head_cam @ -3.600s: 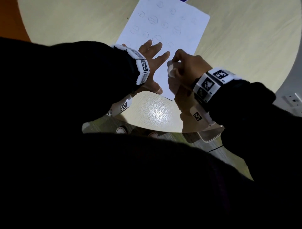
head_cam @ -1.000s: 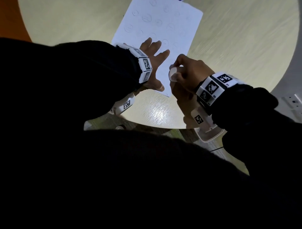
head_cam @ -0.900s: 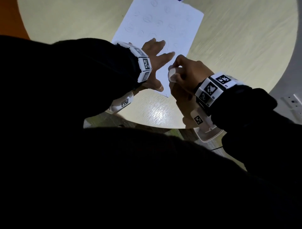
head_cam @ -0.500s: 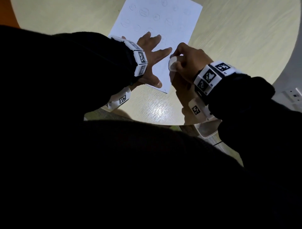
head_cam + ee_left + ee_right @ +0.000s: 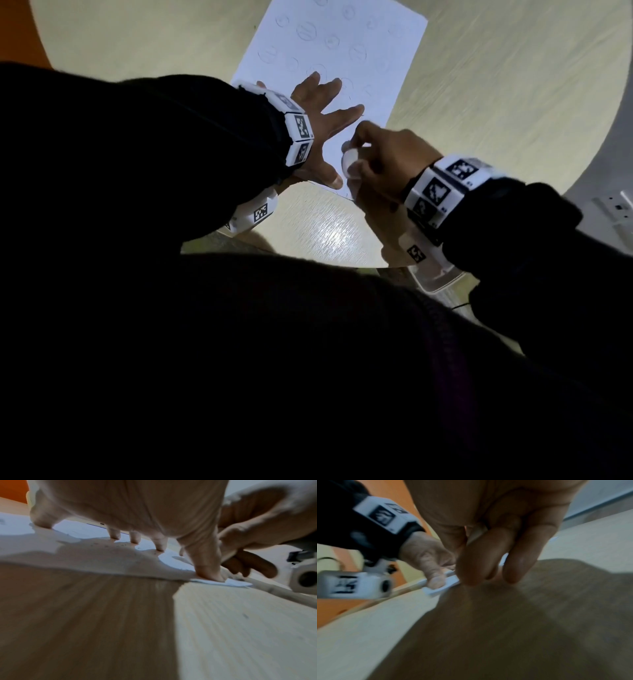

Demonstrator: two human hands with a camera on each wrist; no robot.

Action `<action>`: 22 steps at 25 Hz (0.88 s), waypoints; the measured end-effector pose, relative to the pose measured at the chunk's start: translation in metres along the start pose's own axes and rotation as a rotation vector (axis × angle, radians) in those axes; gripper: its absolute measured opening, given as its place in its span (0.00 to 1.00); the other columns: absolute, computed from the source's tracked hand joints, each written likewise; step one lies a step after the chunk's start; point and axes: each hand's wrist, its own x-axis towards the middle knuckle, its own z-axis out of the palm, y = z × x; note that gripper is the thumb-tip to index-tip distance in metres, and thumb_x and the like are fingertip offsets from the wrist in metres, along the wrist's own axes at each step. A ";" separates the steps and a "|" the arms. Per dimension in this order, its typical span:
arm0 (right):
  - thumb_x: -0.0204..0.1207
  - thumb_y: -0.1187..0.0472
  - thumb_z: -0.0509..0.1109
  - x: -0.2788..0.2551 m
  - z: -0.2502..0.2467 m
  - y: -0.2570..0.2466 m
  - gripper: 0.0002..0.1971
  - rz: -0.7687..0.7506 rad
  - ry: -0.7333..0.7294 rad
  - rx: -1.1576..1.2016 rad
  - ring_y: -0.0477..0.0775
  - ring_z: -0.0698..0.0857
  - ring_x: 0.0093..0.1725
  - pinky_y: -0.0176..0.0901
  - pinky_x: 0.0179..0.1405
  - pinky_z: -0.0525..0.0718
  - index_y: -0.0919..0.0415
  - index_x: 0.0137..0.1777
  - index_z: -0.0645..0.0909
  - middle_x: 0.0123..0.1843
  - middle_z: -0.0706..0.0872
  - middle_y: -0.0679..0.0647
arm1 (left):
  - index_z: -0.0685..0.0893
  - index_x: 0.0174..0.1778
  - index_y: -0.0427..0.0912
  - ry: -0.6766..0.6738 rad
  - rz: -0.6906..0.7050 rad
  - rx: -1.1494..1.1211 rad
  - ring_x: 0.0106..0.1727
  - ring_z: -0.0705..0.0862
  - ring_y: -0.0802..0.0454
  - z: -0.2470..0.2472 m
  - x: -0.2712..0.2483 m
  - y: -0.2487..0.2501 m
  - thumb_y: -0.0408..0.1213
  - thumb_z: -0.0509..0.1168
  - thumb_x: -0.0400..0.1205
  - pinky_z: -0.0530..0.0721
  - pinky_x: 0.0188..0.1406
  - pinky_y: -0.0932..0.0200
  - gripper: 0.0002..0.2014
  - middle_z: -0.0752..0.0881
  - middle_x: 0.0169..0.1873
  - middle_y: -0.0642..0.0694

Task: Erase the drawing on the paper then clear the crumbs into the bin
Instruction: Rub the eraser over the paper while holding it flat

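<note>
A white sheet of paper (image 5: 342, 44) with several faint pencil circles lies on the round pale table (image 5: 496, 85). My left hand (image 5: 322, 113) lies spread flat on the sheet's near part, its thumb (image 5: 208, 569) pressing the near corner of the paper (image 5: 236, 583). My right hand (image 5: 380, 161) pinches a white eraser (image 5: 350, 163) with curled fingers just right of that thumb, low over the sheet's near edge. In the right wrist view the eraser (image 5: 476, 534) shows only as a pale strip between thumb and fingers. Where the eraser meets the paper is hidden.
The table's near edge (image 5: 308, 260) curves just below my hands. A pale container (image 5: 435, 281) shows under my right wrist, beyond the table edge. An orange surface (image 5: 20, 34) fills the far left corner. A white wall socket (image 5: 616, 209) sits at the far right.
My right hand with the eraser has slid nearer along the paper's right edge toward the corner by my left thumb. My left hand stays spread on the sheet.
</note>
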 end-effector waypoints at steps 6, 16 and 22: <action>0.78 0.57 0.61 -0.002 0.001 0.000 0.13 -0.028 0.004 0.006 0.57 0.76 0.39 0.44 0.39 0.71 0.58 0.61 0.72 0.36 0.75 0.46 | 0.39 0.80 0.70 -0.007 -0.009 0.014 0.83 0.33 0.47 0.000 0.000 0.000 0.82 0.58 0.58 0.44 0.72 0.21 0.57 0.37 0.84 0.52; 0.78 0.56 0.61 0.005 0.000 0.001 0.13 0.002 -0.002 0.035 0.54 0.75 0.39 0.41 0.40 0.69 0.55 0.62 0.73 0.38 0.75 0.44 | 0.41 0.81 0.67 -0.025 -0.022 0.000 0.83 0.34 0.45 -0.005 -0.001 0.004 0.76 0.64 0.62 0.45 0.72 0.21 0.56 0.38 0.84 0.51; 0.79 0.57 0.62 0.009 -0.003 0.000 0.15 0.015 -0.016 0.051 0.53 0.76 0.41 0.41 0.41 0.69 0.57 0.65 0.71 0.42 0.76 0.46 | 0.42 0.82 0.67 -0.016 -0.030 -0.017 0.83 0.34 0.46 -0.007 -0.002 0.005 0.74 0.67 0.63 0.44 0.71 0.20 0.56 0.38 0.84 0.51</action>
